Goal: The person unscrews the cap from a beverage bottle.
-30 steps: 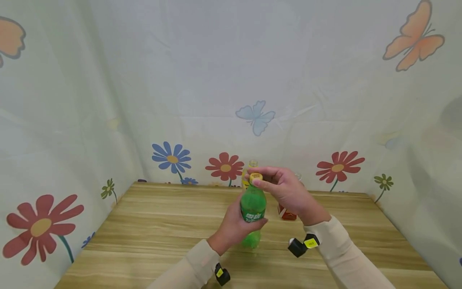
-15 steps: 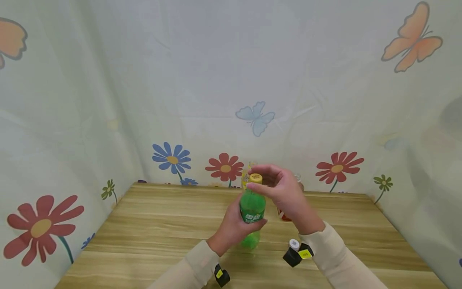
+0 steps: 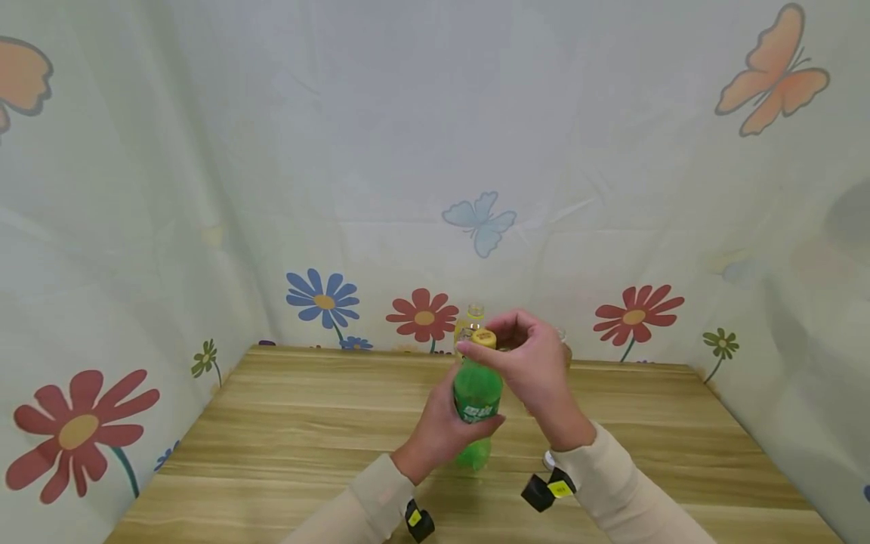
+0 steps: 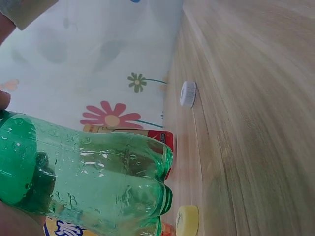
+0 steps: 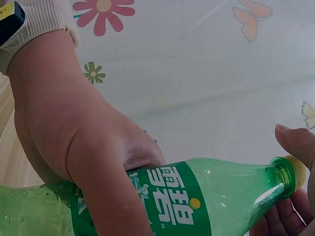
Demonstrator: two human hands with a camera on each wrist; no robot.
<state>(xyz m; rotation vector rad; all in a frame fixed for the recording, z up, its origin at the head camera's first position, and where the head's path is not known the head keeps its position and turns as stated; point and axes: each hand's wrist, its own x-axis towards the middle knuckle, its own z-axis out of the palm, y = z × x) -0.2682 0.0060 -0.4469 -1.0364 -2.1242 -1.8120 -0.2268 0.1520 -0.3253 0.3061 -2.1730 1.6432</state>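
Note:
In the head view, my left hand (image 3: 448, 423) grips a green plastic soda bottle (image 3: 478, 385) round its labelled middle. The bottle stands nearly upright; water drops cling to its clear green lower part (image 4: 108, 172) in the left wrist view. At its mouth is a yellow cap (image 3: 484, 338). My right hand (image 3: 533, 359) has its thumb and fingers round this cap, the thumb on the near left side and the fingers behind. The right wrist view shows the cap (image 5: 298, 172) at the bottle neck, partly hidden by the right hand (image 5: 300, 196).
Behind the green bottle stands a clear bottle with an uncapped neck (image 3: 475, 311). Another bottle (image 3: 563, 336) is mostly hidden behind my right hand. On the wooden table (image 3: 306, 423) lie a white cap (image 4: 188, 93) and a yellow cap (image 4: 187, 221). Printed curtains surround the table.
My right hand has turned about the cap: its thumb has shifted left, its fingers and wrist have swung round, and the forearm has moved left. My left hand and the bottle have stayed nearly still.

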